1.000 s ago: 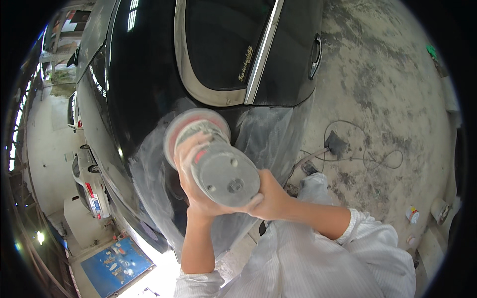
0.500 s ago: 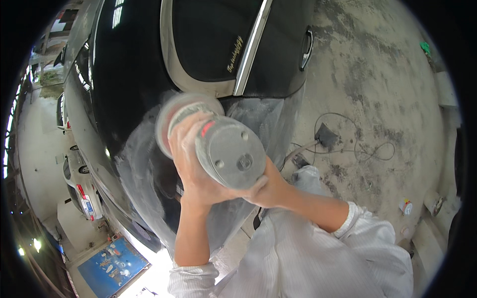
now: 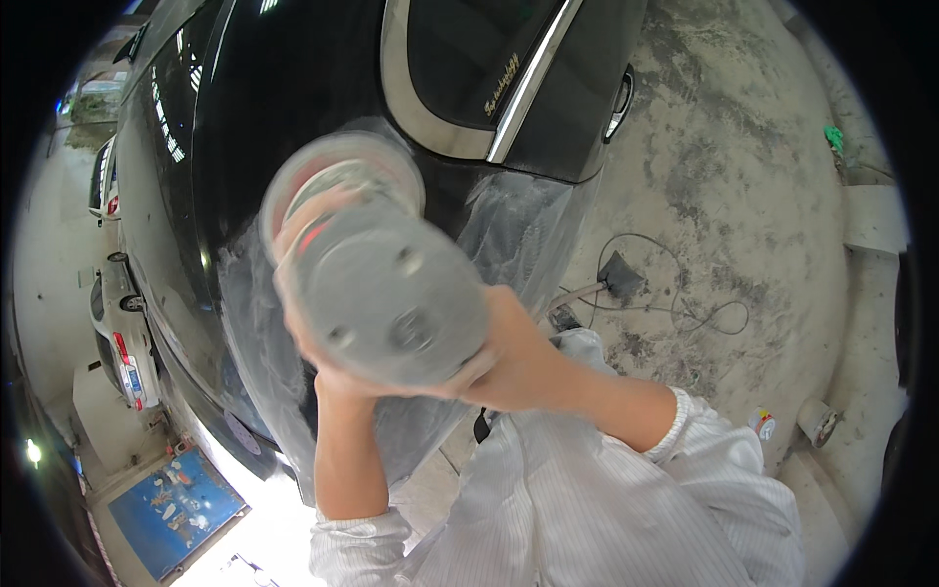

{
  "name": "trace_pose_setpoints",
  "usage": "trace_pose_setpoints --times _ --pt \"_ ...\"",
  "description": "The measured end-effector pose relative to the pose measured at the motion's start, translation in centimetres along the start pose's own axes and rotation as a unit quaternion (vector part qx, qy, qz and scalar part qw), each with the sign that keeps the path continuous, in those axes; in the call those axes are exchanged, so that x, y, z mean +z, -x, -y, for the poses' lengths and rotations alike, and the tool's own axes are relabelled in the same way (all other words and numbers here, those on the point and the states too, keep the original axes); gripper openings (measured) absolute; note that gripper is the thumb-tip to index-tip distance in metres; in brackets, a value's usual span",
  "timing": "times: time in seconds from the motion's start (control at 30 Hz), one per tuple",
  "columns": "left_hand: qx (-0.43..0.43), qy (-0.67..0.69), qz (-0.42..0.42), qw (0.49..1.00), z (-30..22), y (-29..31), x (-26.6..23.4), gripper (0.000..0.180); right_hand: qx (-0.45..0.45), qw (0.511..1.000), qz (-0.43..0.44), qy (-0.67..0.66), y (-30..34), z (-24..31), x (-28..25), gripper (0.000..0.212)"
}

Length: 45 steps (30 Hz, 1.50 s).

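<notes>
While the left hand (image 3: 301, 318) and right hand (image 3: 509, 354) curl their fingers around the grey sander (image 3: 391, 293), its disc (image 3: 388, 161) sits farther left of the car window (image 3: 455, 73) than before, over the scuffed panel (image 3: 259, 338).

From the wearer's head, the wide fisheye looks steeply down, with the hands (image 3: 509, 354) close below the lens, a black car (image 3: 259, 108) just beyond them, and concrete floor (image 3: 753, 166) curving off rightward.

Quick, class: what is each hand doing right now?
Left hand: closed around the grey sander, near its pad end.
Right hand: holding the sander's rear end; fingertips mostly hidden.
</notes>
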State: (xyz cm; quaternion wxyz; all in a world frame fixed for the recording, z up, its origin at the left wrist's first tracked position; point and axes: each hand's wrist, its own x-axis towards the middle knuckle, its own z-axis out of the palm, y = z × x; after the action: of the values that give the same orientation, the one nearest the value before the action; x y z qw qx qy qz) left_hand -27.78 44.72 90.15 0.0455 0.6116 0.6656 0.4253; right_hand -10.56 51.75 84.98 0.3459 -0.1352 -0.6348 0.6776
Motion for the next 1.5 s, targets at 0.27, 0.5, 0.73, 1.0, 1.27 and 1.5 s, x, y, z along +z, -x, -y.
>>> trace_pose_setpoints --times 0.27,0.5,0.73,1.0,1.27,1.5 --pt "-0.085 0.011 -0.301 0.950 0.3 5.9 -5.2 0.130 0.021 0.975 0.177 0.130 -1.0 3.1 7.5 0.057" --pt "-0.027 0.026 -0.372 0.927 2.2 11.3 -8.3 0.131 -0.014 0.924 0.334 0.186 -0.9 3.9 11.1 0.056" --pt "-0.052 -0.023 -0.232 0.971 0.6 10.7 -6.7 0.113 0.042 0.955 0.259 0.141 1.1 2.3 8.4 0.063" --pt "0.062 0.021 -0.068 0.996 4.5 2.1 -1.7 0.072 0.055 0.997 0.011 -0.061 2.3 -1.5 3.2 0.063" --pt "0.113 -0.041 0.130 0.984 2.9 0.5 3.9 0.115 0.076 0.942 -0.116 -0.306 5.6 -5.9 0.0 0.063" --pt "0.053 -0.138 0.136 0.980 0.7 0.5 0.6 0.121 0.072 0.971 -0.010 -0.226 4.0 -5.2 0.2 0.058"
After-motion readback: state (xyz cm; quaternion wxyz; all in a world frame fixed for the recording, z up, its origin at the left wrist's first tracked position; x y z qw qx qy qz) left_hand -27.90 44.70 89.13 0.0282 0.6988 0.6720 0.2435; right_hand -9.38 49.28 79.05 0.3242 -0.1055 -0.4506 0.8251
